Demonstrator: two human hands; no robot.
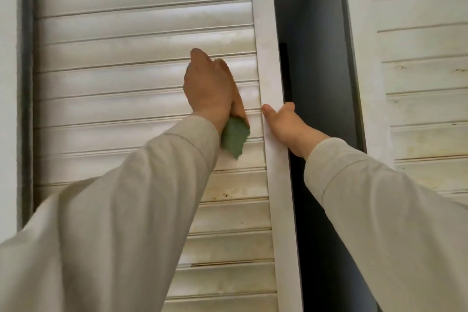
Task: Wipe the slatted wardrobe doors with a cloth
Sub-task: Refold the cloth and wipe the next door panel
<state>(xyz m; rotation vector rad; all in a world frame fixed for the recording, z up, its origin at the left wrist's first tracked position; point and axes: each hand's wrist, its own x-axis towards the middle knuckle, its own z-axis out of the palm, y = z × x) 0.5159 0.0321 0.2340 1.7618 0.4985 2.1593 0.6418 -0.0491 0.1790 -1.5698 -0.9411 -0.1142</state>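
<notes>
The left door [141, 63] fills the view from nine to twelve o'clock, the right door [420, 78] stands at two o'clock, and the open gap [319, 83] lies between them. The left hand [209, 88] rests on the left door's slats near centre, with the cloth [234, 138] under it, hanging toward six. The right hand [287, 126], just at three o'clock of the cloth, wraps the left door's edge [272, 78], fingers behind it.

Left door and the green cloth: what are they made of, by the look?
Left door: probably painted wood or laminate board, white with a semi-gloss sheen; light streaks shine along the slats and brown stains sit lower down. Green cloth: soft matte fabric, likely microfibre or cotton, crumpled under the left hand.
</notes>
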